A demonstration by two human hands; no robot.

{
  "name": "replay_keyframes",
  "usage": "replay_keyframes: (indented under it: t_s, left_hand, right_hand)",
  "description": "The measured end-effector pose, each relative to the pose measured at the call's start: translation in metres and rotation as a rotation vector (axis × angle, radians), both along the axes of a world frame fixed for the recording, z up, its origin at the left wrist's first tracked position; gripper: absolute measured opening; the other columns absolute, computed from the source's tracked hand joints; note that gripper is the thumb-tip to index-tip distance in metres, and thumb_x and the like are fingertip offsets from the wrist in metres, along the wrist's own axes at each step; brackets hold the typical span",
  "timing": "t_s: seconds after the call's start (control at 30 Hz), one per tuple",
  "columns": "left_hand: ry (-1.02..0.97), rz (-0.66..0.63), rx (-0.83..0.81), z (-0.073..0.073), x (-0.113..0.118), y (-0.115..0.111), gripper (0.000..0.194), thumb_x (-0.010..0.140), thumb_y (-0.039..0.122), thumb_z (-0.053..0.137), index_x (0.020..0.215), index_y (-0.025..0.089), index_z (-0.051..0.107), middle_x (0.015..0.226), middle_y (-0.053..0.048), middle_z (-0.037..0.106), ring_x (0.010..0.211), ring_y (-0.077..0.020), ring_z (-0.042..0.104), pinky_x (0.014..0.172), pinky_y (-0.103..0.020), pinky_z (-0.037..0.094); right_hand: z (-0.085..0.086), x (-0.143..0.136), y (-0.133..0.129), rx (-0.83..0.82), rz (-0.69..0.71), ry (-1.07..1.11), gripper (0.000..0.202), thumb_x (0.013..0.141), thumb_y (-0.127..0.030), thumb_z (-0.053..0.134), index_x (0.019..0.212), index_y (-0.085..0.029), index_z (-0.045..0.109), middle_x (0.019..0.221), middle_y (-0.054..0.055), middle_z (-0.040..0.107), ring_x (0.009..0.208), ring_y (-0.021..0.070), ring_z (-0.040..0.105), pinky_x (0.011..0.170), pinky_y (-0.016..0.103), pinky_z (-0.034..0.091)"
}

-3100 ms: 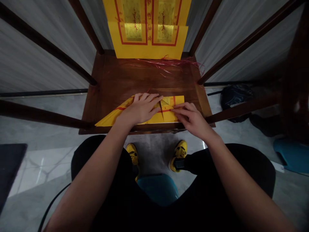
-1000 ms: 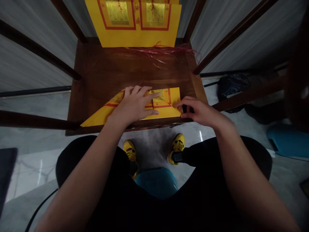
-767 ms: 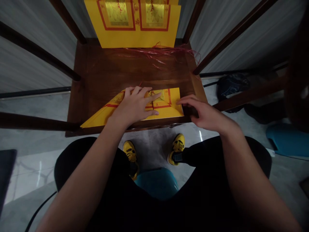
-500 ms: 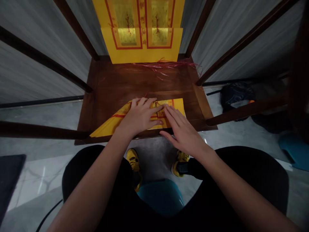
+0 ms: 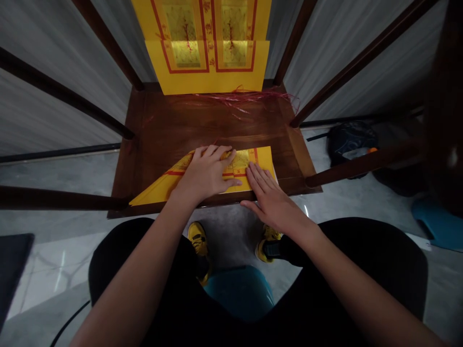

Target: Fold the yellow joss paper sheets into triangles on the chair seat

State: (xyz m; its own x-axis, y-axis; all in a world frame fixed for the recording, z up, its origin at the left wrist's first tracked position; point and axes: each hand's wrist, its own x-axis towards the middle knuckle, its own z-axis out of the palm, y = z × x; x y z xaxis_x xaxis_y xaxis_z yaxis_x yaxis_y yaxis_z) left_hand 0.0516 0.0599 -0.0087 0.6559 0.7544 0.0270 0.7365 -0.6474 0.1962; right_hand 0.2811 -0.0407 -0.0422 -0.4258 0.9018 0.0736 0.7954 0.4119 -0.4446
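A folded yellow paper (image 5: 155, 189) with red lines and gold patches lies along the near edge of the brown wooden board (image 5: 170, 120). Its left end narrows to a slanted point. My left hand (image 5: 207, 176) rests palm down on the middle of the paper, fingers spread. To its right, my right hand (image 5: 265, 193) lies flat with its fingertips on the paper's right part, fingers stretched out. The undersides of both hands are hidden.
Large yellow sheets (image 5: 213, 83) with red frames and gold panels stand at the board's far side, beside pink strings (image 5: 235, 99). Dark wooden bars rise around the board. A blue stool (image 5: 240, 291) is below, a black bag (image 5: 349, 140) on the floor at right.
My right hand has moved slightly away from my left hand, opening a gap that shows more of the paper. The whole view has shifted a little.
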Motion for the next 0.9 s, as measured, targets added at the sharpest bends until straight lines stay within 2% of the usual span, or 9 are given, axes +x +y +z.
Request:
replay_keyframes:
  t_s: [0.2, 0.3, 0.4, 0.47, 0.53, 0.67, 0.73, 0.83, 0.9]
  left_hand:
    - [0.011, 0.011, 0.009, 0.0, 0.002, -0.002, 0.082, 0.103, 0.065, 0.067, 0.165, 0.011, 0.053, 0.167, -0.018, 0.054, 0.152, -0.04, 0.047, 0.134, -0.058, 0.024]
    - [0.022, -0.004, 0.022, -0.002, 0.001, -0.003, 0.079, 0.105, 0.065, 0.064, 0.167, 0.018, 0.052, 0.171, -0.017, 0.05, 0.155, -0.0399, 0.046, 0.135, -0.06, 0.022]
    - [0.053, -0.034, 0.017, 0.001, 0.001, -0.004, 0.067, 0.105, 0.066, 0.063, 0.163, 0.033, 0.058, 0.174, -0.013, 0.047, 0.158, -0.0389, 0.043, 0.137, -0.061, 0.017]
    - [0.078, -0.031, 0.005, 0.004, 0.003, -0.006, 0.065, 0.103, 0.067, 0.066, 0.161, 0.038, 0.061, 0.175, -0.011, 0.046, 0.159, -0.0397, 0.042, 0.138, -0.062, 0.014]
    - [0.096, -0.018, -0.006, 0.007, 0.005, -0.007, 0.068, 0.1, 0.07, 0.069, 0.161, 0.038, 0.061, 0.176, -0.011, 0.044, 0.159, -0.0416, 0.041, 0.138, -0.064, 0.014]
    - [0.089, -0.022, -0.023, 0.006, 0.005, -0.008, 0.077, 0.094, 0.076, 0.073, 0.161, 0.04, 0.06, 0.178, -0.01, 0.041, 0.16, -0.0432, 0.039, 0.137, -0.065, 0.014]
    - [0.068, -0.024, -0.022, 0.002, 0.004, -0.006, 0.079, 0.093, 0.076, 0.074, 0.161, 0.041, 0.059, 0.178, -0.009, 0.041, 0.161, -0.0433, 0.039, 0.137, -0.066, 0.014]
    - [0.028, -0.023, -0.017, -0.004, 0.002, -0.004, 0.079, 0.094, 0.075, 0.073, 0.163, 0.041, 0.057, 0.177, -0.011, 0.042, 0.162, -0.0441, 0.037, 0.136, -0.069, 0.011]
    - [-0.007, -0.014, -0.017, -0.008, 0.002, -0.004, 0.063, 0.105, 0.069, 0.06, 0.162, 0.042, 0.057, 0.175, -0.01, 0.045, 0.162, -0.0422, 0.038, 0.135, -0.072, 0.009]
  right_hand:
    - [0.007, 0.019, -0.019, -0.058, 0.001, -0.073, 0.095, 0.112, -0.06, 0.047, 0.18, -0.019, -0.006, 0.186, 0.019, 0.009, 0.173, 0.0343, 0.012, 0.141, 0.062, 0.019]
    - [0.016, 0.028, -0.033, -0.113, -0.036, -0.16, 0.09, 0.114, -0.058, 0.043, 0.18, -0.01, 0.005, 0.185, 0.022, 0.01, 0.173, 0.0328, 0.01, 0.141, 0.058, 0.023]
    - [0.03, 0.031, -0.043, -0.107, -0.032, -0.275, 0.075, 0.114, -0.039, 0.044, 0.173, 0.003, 0.025, 0.182, 0.029, 0.019, 0.172, 0.0341, 0.017, 0.141, 0.057, 0.02]
    - [0.041, 0.029, -0.044, -0.057, 0.009, -0.328, 0.064, 0.11, -0.022, 0.043, 0.166, 0.007, 0.039, 0.177, 0.033, 0.033, 0.17, 0.036, 0.028, 0.142, 0.06, 0.014]
    - [0.051, 0.026, -0.038, -0.015, 0.011, -0.317, 0.056, 0.105, -0.018, 0.046, 0.156, 0.003, 0.054, 0.168, 0.032, 0.05, 0.163, 0.038, 0.044, 0.14, 0.064, 0.015]
    - [0.053, 0.018, -0.015, -0.095, -0.306, -0.059, 0.029, 0.107, -0.033, 0.054, 0.118, -0.016, 0.074, 0.122, 0.017, 0.082, 0.117, 0.0348, 0.077, 0.116, 0.06, 0.05]
    - [0.046, 0.013, -0.001, -0.193, -0.465, 0.04, 0.022, 0.105, -0.037, 0.059, 0.109, -0.019, 0.07, 0.106, 0.013, 0.082, 0.1, 0.032, 0.078, 0.105, 0.058, 0.053]
    - [0.035, 0.006, 0.019, -0.171, -0.544, -0.014, 0.028, 0.098, -0.038, 0.069, 0.118, -0.019, 0.065, 0.119, 0.016, 0.076, 0.114, 0.0378, 0.072, 0.107, 0.061, 0.046]
    - [0.034, 0.003, 0.029, -0.17, -0.539, -0.094, 0.027, 0.096, -0.039, 0.072, 0.112, -0.019, 0.067, 0.125, 0.018, 0.072, 0.123, 0.0422, 0.066, 0.107, 0.061, 0.043]
